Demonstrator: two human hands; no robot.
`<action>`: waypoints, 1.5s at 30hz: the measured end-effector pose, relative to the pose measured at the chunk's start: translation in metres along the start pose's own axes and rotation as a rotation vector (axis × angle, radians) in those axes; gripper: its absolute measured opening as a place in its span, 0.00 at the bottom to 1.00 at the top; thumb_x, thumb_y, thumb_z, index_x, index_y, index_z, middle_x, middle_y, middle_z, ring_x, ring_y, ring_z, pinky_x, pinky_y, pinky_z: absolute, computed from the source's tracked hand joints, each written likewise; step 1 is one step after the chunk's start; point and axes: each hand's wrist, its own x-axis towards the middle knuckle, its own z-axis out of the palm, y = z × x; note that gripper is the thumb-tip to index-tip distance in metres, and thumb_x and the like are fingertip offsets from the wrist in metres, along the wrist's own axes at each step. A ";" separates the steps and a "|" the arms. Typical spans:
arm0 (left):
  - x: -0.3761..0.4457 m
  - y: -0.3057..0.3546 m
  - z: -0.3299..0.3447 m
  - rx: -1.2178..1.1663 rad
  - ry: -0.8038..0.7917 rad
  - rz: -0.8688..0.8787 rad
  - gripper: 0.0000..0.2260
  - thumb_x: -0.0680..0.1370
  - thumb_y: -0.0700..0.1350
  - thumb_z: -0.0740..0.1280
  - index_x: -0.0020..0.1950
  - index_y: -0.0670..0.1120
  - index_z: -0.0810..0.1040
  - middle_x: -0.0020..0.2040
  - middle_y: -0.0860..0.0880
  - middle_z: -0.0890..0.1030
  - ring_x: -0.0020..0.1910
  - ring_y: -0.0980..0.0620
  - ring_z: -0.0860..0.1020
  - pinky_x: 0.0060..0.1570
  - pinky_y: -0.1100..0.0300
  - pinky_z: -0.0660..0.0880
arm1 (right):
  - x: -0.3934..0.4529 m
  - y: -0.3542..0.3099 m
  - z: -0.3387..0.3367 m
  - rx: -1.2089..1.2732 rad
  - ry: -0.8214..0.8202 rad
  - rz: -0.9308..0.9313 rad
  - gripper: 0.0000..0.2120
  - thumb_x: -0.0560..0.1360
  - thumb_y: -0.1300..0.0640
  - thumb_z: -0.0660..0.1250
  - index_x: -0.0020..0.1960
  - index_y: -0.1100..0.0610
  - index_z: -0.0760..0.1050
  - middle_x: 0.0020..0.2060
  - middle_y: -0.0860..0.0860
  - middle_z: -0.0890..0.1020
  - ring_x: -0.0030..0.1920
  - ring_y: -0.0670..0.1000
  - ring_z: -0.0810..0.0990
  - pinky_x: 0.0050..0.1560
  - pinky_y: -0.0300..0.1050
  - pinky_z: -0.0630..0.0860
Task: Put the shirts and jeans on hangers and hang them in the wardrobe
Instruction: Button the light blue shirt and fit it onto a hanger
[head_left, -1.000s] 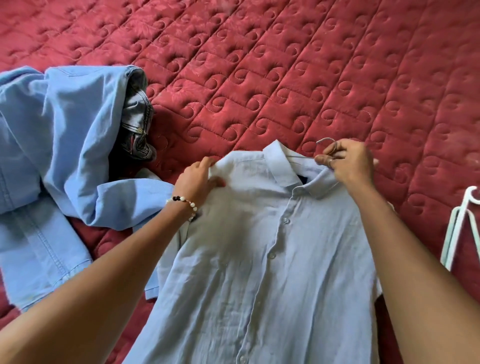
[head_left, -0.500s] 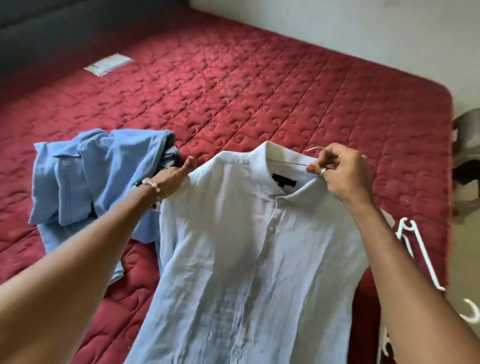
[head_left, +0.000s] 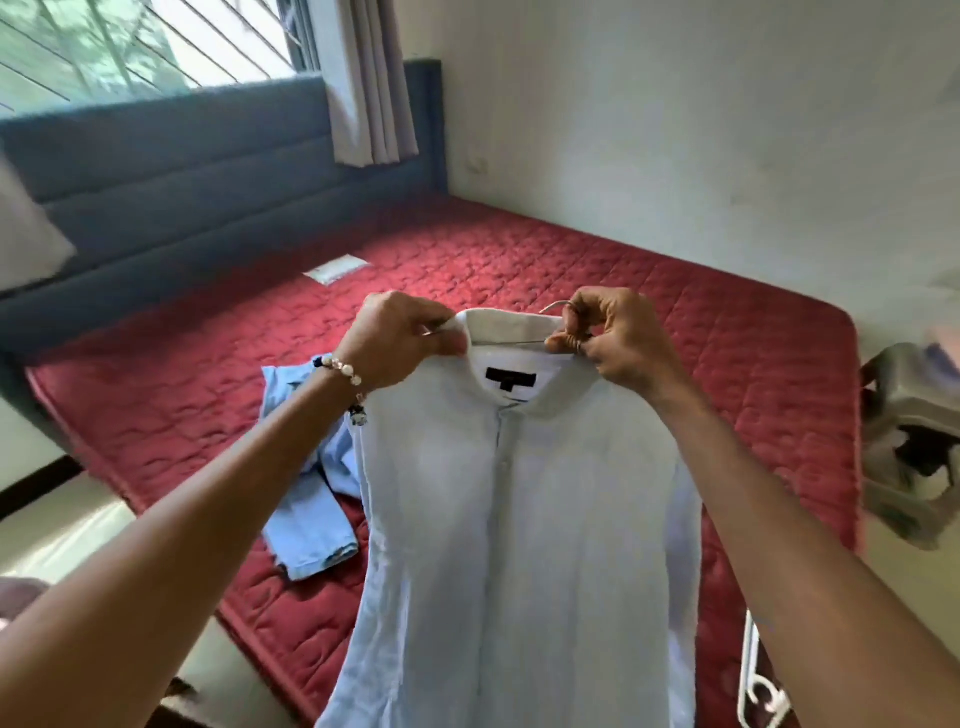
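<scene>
A: status on the hands?
B: both closed on the load. left hand (head_left: 402, 338) pinches the collar edge of the pale blue button-up shirt (head_left: 519, 545), fingers curled over the fabric. beaded bracelet (head_left: 343, 370) on that wrist.
A: right?
B: right hand (head_left: 613, 338) curled round the wire hanger hook (head_left: 558, 307) at the other side of the collar. thumb and forefinger pinch the wire where it meets the cloth.
A: shirt position?
B: held up in the air in front of the camera, hanging straight down, placket buttoned, dark neck label (head_left: 510, 375) showing inside the collar. hanger body is hidden inside the shirt; only the hook and a short run of wire show.
A: what's under it?
B: bed with a red quilted mattress (head_left: 519, 260). light blue garment (head_left: 311, 519) lies crumpled on it, left of the shirt and partly behind the left forearm. white plastic hangers (head_left: 761, 686) at the lower right, on the mattress edge.
A: further back?
B: small white paper (head_left: 335, 269) flat on the mattress near the blue-grey headboard (head_left: 182, 176). grey stool (head_left: 909, 447) beside the bed on the right, blurred. window (head_left: 130, 47) with grille and a curtain (head_left: 371, 78) above the headboard.
</scene>
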 end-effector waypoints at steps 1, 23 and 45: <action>-0.009 0.012 -0.013 -0.015 0.067 0.011 0.12 0.69 0.52 0.73 0.39 0.43 0.83 0.31 0.44 0.78 0.31 0.57 0.68 0.37 0.59 0.70 | 0.001 -0.018 -0.001 -0.020 -0.006 -0.038 0.14 0.66 0.68 0.77 0.33 0.58 0.72 0.31 0.48 0.78 0.34 0.39 0.81 0.41 0.37 0.75; -0.315 0.165 -0.300 0.417 -0.420 -0.752 0.20 0.64 0.56 0.78 0.49 0.46 0.81 0.46 0.42 0.84 0.41 0.39 0.83 0.37 0.53 0.81 | -0.113 -0.340 -0.008 -0.344 -0.011 -0.557 0.12 0.66 0.53 0.78 0.37 0.57 0.77 0.35 0.52 0.80 0.34 0.48 0.74 0.37 0.37 0.66; -0.503 0.368 -0.329 0.994 0.763 -0.641 0.10 0.72 0.52 0.72 0.51 0.51 0.83 0.46 0.45 0.83 0.46 0.45 0.80 0.47 0.55 0.76 | -0.254 -0.562 0.046 0.448 -0.449 -1.040 0.12 0.55 0.46 0.74 0.29 0.48 0.73 0.24 0.42 0.75 0.30 0.45 0.73 0.38 0.45 0.72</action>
